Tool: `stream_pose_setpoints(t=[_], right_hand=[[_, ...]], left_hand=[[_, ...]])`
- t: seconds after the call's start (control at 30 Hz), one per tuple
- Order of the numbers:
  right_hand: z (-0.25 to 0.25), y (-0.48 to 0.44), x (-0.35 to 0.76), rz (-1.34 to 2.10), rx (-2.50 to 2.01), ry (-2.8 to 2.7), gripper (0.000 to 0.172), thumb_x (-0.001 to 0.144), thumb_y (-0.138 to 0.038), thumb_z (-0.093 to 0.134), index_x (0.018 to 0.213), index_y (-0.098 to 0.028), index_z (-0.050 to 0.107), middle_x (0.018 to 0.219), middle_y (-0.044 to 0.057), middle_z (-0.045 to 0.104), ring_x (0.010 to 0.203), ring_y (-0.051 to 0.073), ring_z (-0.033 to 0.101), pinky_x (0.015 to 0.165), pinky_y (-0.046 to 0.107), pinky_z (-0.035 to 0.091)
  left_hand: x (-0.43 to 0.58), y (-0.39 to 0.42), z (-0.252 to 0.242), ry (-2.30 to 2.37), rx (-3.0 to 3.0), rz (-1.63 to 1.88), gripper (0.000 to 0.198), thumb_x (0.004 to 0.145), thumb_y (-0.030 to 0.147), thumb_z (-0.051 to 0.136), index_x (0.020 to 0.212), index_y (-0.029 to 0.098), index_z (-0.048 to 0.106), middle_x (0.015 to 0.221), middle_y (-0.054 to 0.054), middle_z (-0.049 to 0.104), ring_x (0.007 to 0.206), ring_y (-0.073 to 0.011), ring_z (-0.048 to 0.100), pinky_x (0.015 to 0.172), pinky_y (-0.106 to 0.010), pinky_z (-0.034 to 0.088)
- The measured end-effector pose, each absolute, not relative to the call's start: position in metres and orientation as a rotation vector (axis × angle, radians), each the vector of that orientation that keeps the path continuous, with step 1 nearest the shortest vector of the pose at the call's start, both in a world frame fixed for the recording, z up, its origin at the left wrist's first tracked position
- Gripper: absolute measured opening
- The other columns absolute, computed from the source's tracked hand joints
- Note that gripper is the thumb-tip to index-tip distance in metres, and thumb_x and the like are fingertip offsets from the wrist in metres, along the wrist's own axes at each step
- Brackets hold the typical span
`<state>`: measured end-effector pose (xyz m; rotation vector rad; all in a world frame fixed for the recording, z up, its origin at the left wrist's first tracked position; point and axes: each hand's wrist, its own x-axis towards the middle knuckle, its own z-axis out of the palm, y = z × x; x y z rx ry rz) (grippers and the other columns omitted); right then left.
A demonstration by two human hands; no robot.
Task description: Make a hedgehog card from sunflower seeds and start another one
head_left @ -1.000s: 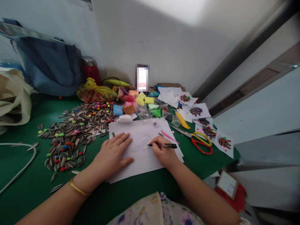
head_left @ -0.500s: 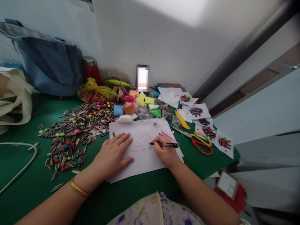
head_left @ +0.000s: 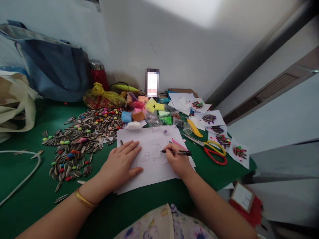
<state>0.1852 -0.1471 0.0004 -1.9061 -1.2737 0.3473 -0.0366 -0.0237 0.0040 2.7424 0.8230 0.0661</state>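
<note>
White sheet (head_left: pixel 152 174) is the landmark. It lies on the green table (head_left: pixel 37 186), with its near edge close to the table's near edge. Bare green room runs left of and nearer than the sheet, crossed only by a white cord (head_left: pixel 22 179) far to the left. The sheet's left and far-left sides are crowded by a sunflower seed pile (head_left: pixel 79 139) dotted with coloured beads. Clay packets (head_left: pixel 147 113) bunch just behind the sheet's far edge. Scissors (head_left: pixel 214 153) lie right of the sheet, with small seed cards (head_left: pixel 211 119) beyond them, then the table's right edge. Little free room on that side.

Left hand (head_left: pixel 122 166) lies palm down on the sheet's left half, grip apart, fingers spread flat and pointing away, gold bangle (head_left: pixel 83 199) at the wrist. Right hand (head_left: pixel 178 162) rests on the sheet's right part, grip closed round a black pen (head_left: pixel 177 152). The pen lies nearly level, tip pointing left and touching the sheet beside a hedgehog outline (head_left: pixel 152 153) near the sheet's middle. A pink stick (head_left: pixel 178 143) lies on the sheet just behind the right hand.

Print on the packets is too small to read.
</note>
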Motion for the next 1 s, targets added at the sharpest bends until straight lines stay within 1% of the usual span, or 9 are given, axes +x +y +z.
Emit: stream_pose_setpoints(t=[0.17,0.33,0.5,0.57,0.77,1.0], right_hand=[[0.0,-0.148,0.187,0.365,-1.877,-1.219,0.015,0.08,-0.02,0.05,0.078,-0.021,0.065,0.072,0.0,0.063,0.069,0.018,0.059,0.065,0.03,0.045],[0.0,-0.147,0.188,0.347,-1.894,-1.242,0.016,0.08,-0.019,0.05,0.081,-0.021,0.066,0.078,0.001,0.066,0.076,0.019,0.061,0.07,0.031,0.045],[0.0,-0.149,0.188,0.347,-1.906,-1.207,0.016,0.079,-0.018,0.05,0.078,-0.021,0.065,0.072,0.001,0.064,0.071,0.018,0.06,0.064,0.03,0.044],[0.0,-0.15,0.187,0.346,-1.859,-1.226,0.016,0.079,-0.018,0.05,0.077,-0.021,0.066,0.073,0.001,0.065,0.071,0.018,0.06,0.064,0.029,0.045],[0.004,-0.152,0.175,0.361,-1.783,-1.388,0.017,0.081,-0.015,0.051,0.081,-0.021,0.067,0.079,0.002,0.068,0.077,0.018,0.064,0.07,0.03,0.049],[0.008,-0.151,0.167,0.346,-1.787,-1.471,0.018,0.081,-0.013,0.052,0.083,-0.02,0.068,0.08,0.003,0.07,0.079,0.019,0.064,0.073,0.029,0.049]], left_hand=[[-0.037,-0.023,0.003,0.823,2.743,0.061,0.071,0.08,0.051,0.062,0.145,0.029,0.043,0.158,-0.001,0.032,0.144,-0.0308,0.029,0.111,-0.052,0.028],[-0.037,-0.023,0.001,0.814,2.752,0.054,0.071,0.081,0.051,0.061,0.146,0.029,0.042,0.158,0.0,0.031,0.144,-0.0305,0.028,0.111,-0.053,0.028],[-0.037,-0.023,0.001,0.81,2.743,0.072,0.071,0.081,0.051,0.061,0.146,0.028,0.043,0.158,-0.002,0.032,0.144,-0.0309,0.029,0.112,-0.051,0.027],[-0.037,-0.023,0.002,0.812,2.74,0.072,0.071,0.081,0.051,0.061,0.145,0.028,0.043,0.158,-0.002,0.032,0.144,-0.0309,0.029,0.112,-0.051,0.026],[-0.037,-0.024,0.003,0.815,2.736,0.083,0.071,0.08,0.05,0.062,0.145,0.028,0.044,0.157,-0.003,0.033,0.144,-0.0311,0.03,0.111,-0.051,0.028],[-0.037,-0.024,0.003,0.814,2.735,0.101,0.069,0.08,0.05,0.063,0.144,0.029,0.045,0.157,-0.003,0.035,0.143,-0.0313,0.03,0.111,-0.05,0.028]])
